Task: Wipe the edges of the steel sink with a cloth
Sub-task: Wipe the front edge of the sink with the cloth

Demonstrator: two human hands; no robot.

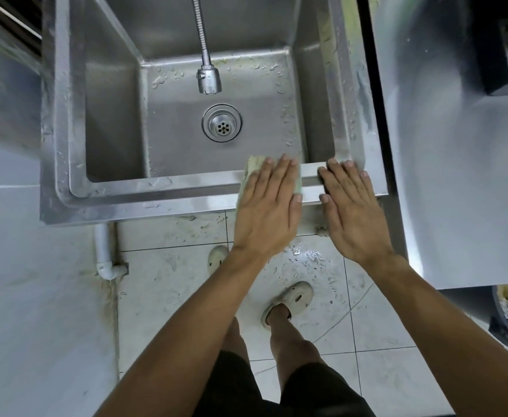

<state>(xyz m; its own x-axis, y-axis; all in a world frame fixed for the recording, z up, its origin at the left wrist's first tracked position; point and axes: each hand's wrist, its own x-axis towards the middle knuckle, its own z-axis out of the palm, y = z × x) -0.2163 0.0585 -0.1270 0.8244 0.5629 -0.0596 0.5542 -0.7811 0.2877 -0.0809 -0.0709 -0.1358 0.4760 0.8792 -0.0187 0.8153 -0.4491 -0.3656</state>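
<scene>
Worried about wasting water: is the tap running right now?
Off. No stream falls from the tap toward the drain; only scattered droplets lie on the sink.

Bare arms, dark shorts (pixel 316 392), pale clogs (pixel 289 299)

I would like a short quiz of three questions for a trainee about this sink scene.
1. Which hand presses the cloth on the sink edge?
2. True or false: the right hand also lies on the cloth.
3. Where does the tap head hang: A) over the basin, B) over the floor?

Key:
1. The left hand, fingers straight, on the front edge.
2. False: it rests flat on bare steel beside it.
3. A.
</scene>
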